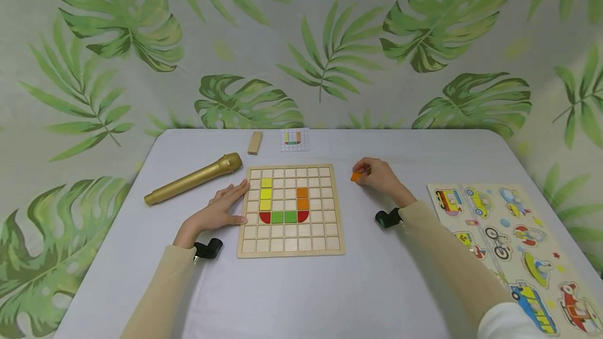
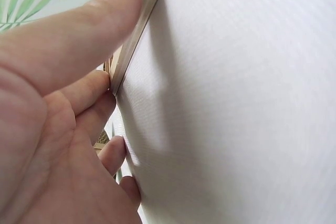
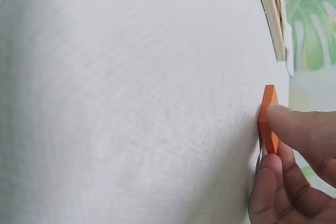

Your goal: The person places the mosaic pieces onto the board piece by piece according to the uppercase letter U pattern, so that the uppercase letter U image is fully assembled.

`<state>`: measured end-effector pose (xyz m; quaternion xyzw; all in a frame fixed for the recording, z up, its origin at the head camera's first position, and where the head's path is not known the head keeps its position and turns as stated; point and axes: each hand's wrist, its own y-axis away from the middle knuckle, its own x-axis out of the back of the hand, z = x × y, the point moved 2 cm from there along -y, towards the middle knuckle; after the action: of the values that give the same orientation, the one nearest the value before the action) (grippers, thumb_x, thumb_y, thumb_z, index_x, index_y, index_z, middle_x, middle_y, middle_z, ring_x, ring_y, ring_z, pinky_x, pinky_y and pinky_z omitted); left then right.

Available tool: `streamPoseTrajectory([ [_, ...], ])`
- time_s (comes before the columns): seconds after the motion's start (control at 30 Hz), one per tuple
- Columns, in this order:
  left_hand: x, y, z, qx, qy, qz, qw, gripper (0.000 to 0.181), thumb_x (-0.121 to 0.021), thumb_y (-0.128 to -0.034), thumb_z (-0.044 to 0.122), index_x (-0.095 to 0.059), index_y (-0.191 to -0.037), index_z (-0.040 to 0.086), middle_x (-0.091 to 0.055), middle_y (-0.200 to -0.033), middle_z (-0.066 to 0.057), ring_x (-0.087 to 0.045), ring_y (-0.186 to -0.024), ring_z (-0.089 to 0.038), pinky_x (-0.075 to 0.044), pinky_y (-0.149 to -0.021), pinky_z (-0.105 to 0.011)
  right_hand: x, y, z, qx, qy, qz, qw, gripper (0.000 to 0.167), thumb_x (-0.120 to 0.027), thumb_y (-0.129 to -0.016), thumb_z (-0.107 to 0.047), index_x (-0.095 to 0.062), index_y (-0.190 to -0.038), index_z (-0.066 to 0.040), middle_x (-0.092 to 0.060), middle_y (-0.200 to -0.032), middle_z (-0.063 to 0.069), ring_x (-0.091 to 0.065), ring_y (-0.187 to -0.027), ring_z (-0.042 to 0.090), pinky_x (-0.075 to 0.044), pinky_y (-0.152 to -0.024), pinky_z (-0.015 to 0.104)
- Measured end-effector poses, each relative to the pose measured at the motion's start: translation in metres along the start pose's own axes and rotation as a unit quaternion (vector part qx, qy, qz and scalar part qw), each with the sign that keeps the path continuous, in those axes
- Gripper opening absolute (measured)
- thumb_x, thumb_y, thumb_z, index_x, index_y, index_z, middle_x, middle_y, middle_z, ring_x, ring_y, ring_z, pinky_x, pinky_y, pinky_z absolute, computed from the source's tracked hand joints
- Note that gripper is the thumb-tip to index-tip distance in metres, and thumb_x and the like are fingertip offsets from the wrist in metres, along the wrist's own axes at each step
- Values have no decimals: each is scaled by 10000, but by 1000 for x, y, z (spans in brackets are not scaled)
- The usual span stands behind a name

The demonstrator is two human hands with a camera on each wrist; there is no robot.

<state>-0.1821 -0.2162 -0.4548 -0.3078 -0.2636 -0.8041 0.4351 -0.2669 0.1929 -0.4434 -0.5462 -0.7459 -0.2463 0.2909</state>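
Observation:
A wooden grid board (image 1: 291,237) lies on the table, with yellow tiles (image 1: 266,193) in a left column, orange tiles (image 1: 302,198) in a right one, green tiles (image 1: 284,217) between, and a red rounded tile (image 1: 265,217) at each lower corner. Along the board's left edge rests my left hand (image 1: 218,212), fingers extended, thumb and fingertips touching the frame. To the right of the board, my right hand (image 1: 380,176) pinches an orange square tile (image 1: 356,177) between thumb and fingers. The right wrist view shows this tile (image 3: 269,119) tilted, close to the tablecloth.
A gold microphone (image 1: 193,178) lies left of the board. Behind the board are a wooden block (image 1: 255,143) and a small pattern card (image 1: 294,140) with a coloured U shape. A vehicle picture puzzle board (image 1: 511,224) lies at the right, partly under the right forearm.

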Motion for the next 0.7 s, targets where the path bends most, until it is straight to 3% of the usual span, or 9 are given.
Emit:
streamPoseTrajectory([
  [0.33,0,-1,0,-24,2,16,10000,862,-707,-860,250,-197,-1521,36,-113,-1580,-157,-10,-1410,-435,-45,-1019,-691,1,0,-4,107,-160,29,9998,222,-691,-767,82,-637,-971,15,-614,-883,133,-563,-836,273,-437,-734,332],
  [0.57,0,0,-1,15,16,7,10000,862,-708,-859,256,-201,-1522,41,-108,-1583,-146,-6,-1413,-424,-50,-1018,-687,-7,-6,-18,-113,-1212,-247,9923,185,-638,-862,36,-615,-1044,61,-593,-920,159,-524,-768,215,-461,-650,278],
  [0.7,0,0,0,26,75,-4,10000,865,-709,-860,253,-195,-1522,40,-102,-1585,-144,0,-1415,-417,-51,-1016,-684,-20,-14,-36,0,-1336,-438,9901,178,-634,-876,22,-615,-1049,61,-587,-911,141,-515,-741,188,-460,-624,262],
])
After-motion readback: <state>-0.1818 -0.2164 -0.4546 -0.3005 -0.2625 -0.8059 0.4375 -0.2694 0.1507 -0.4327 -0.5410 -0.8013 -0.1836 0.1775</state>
